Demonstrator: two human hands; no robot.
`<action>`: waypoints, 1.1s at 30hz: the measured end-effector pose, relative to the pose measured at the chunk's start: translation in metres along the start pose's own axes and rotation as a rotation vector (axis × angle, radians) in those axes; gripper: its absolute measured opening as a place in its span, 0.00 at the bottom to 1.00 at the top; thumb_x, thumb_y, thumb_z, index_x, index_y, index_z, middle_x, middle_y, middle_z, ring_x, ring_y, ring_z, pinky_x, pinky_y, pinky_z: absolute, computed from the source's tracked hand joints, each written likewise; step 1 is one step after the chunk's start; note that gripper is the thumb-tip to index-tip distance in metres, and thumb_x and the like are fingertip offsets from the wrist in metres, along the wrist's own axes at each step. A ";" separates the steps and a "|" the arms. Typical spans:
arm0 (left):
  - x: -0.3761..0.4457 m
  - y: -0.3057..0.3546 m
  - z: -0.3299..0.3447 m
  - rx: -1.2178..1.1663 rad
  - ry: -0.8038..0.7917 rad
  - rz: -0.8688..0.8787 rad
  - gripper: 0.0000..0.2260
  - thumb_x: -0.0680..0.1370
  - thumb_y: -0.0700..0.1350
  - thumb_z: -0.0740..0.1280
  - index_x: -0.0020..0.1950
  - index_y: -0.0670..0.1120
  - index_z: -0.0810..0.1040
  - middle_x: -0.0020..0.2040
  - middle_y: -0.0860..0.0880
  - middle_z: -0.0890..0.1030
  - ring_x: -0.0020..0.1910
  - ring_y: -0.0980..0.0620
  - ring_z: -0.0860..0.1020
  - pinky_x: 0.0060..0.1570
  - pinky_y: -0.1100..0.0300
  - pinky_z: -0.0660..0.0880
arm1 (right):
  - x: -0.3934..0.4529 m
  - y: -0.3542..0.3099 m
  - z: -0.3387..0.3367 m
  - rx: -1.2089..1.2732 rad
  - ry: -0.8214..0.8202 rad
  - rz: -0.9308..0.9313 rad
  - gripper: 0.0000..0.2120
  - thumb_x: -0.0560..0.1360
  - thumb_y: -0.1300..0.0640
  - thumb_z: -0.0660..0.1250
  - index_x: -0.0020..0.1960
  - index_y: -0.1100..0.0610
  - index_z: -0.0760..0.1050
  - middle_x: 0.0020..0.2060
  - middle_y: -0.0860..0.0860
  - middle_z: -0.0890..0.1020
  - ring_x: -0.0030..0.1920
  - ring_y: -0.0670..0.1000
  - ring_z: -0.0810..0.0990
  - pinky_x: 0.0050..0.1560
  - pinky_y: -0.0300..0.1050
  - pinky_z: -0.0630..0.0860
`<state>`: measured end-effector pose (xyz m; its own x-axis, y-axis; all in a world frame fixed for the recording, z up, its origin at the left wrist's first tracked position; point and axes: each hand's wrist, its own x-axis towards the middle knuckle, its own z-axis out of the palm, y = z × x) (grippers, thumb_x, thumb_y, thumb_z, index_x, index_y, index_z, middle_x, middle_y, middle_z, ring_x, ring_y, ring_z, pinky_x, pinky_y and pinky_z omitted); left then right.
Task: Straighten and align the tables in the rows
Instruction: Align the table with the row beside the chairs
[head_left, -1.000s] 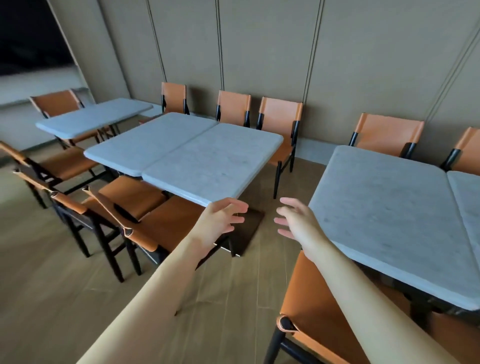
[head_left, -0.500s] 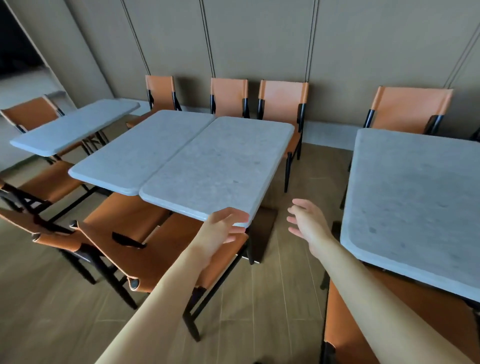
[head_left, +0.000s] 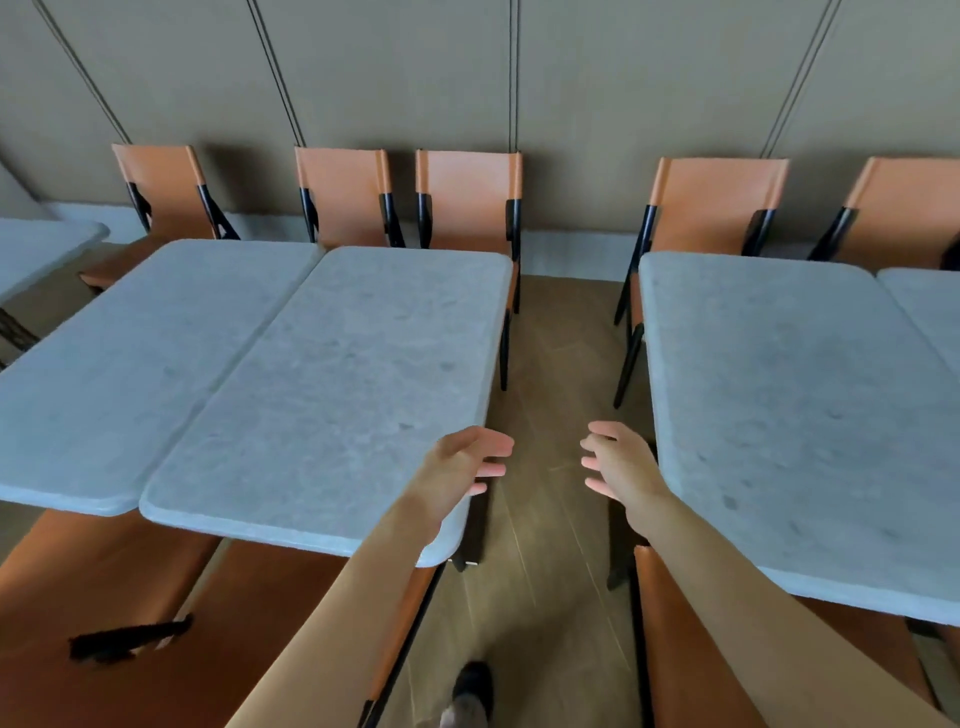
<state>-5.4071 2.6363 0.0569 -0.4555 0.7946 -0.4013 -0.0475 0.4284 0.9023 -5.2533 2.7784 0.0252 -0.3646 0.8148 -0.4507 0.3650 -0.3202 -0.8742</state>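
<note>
A pale marble-topped table (head_left: 337, 384) stands left of a narrow aisle, pushed against a second table (head_left: 130, 358) whose near edge sits a little farther back. Right of the aisle is another marble table (head_left: 795, 415), with one more table (head_left: 930, 312) beside it at the frame's edge. My left hand (head_left: 462, 467) hovers over the near right corner of the left table, fingers loosely spread, holding nothing. My right hand (head_left: 618, 467) hangs in the aisle close to the right table's left edge, fingers relaxed and empty.
Orange leather chairs (head_left: 467, 197) with black frames line the beige panelled wall behind the tables. More orange chairs (head_left: 130, 623) are tucked under the near edges on both sides. A further table corner (head_left: 36, 249) shows far left. My shoe (head_left: 470, 686) is on the wooden floor.
I have stepped forward and turned right, so the aisle is now centred between both tables. Both hands stayed raised and empty, the left now over the table corner.
</note>
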 end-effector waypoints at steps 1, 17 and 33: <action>0.017 0.005 -0.003 0.002 -0.018 -0.001 0.10 0.82 0.47 0.63 0.55 0.51 0.84 0.56 0.56 0.84 0.55 0.56 0.83 0.57 0.59 0.76 | 0.014 -0.003 -0.002 0.011 0.016 0.012 0.17 0.82 0.63 0.60 0.70 0.56 0.71 0.59 0.53 0.77 0.61 0.52 0.78 0.63 0.52 0.78; 0.247 0.103 0.077 0.087 -0.334 -0.100 0.10 0.80 0.46 0.67 0.60 0.48 0.81 0.57 0.53 0.84 0.56 0.54 0.82 0.65 0.51 0.76 | 0.146 -0.045 -0.090 0.208 0.504 0.131 0.12 0.81 0.61 0.64 0.64 0.55 0.75 0.57 0.60 0.79 0.54 0.57 0.79 0.58 0.56 0.79; 0.422 0.191 0.303 0.350 -0.618 -0.011 0.09 0.83 0.48 0.65 0.61 0.47 0.76 0.59 0.49 0.77 0.60 0.50 0.76 0.58 0.54 0.72 | 0.225 -0.038 -0.300 0.346 0.876 0.238 0.14 0.78 0.60 0.67 0.63 0.55 0.76 0.38 0.54 0.76 0.41 0.54 0.74 0.51 0.53 0.75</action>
<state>-5.3390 3.1835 0.0123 0.1358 0.8435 -0.5197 0.2864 0.4687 0.8356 -5.0921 3.1193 0.0108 0.5044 0.7365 -0.4507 0.0231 -0.5333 -0.8456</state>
